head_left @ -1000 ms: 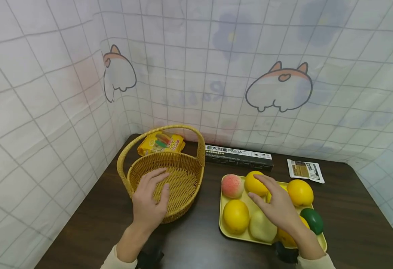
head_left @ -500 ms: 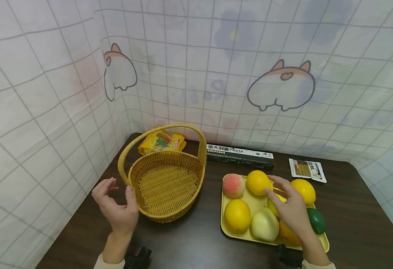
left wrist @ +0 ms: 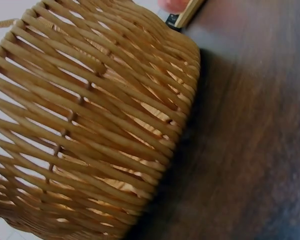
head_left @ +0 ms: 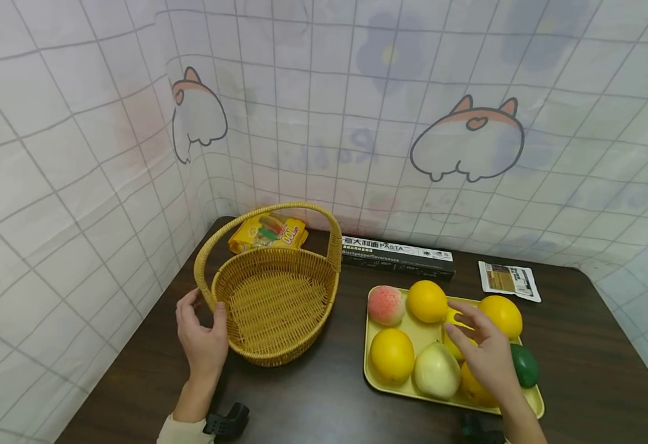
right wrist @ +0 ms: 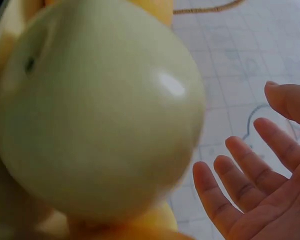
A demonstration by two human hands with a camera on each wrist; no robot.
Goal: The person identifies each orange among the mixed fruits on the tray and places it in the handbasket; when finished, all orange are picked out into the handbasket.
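Note:
My left hand (head_left: 201,339) is at the left side of a wicker basket (head_left: 276,302), with the thumb by the rim and the fingers beside the foot of the handle. In the left wrist view the woven wall (left wrist: 85,120) fills much of the picture; whether the fingers press on it is hidden. Over a yellow tray (head_left: 376,385) of toy fruit, my right hand (head_left: 487,351) hovers with parted fingers and holds nothing. Beneath it lies a partly hidden yellow fruit (head_left: 457,319). A pale green round fruit (head_left: 437,370) sits nearby, large in the right wrist view (right wrist: 100,110).
Also on the tray are a peach (head_left: 386,306), orange-yellow fruits (head_left: 392,356) and a dark green fruit (head_left: 525,365). Along the back of the dark table stand a yellow packet (head_left: 268,233), a black pasta box (head_left: 396,258) and a foil pouch (head_left: 509,280). Patterned cloth hangs behind.
My left hand has left the space over the basket, moved left around it and come up to its outer left side. The right hand has drifted slightly right above the tray.

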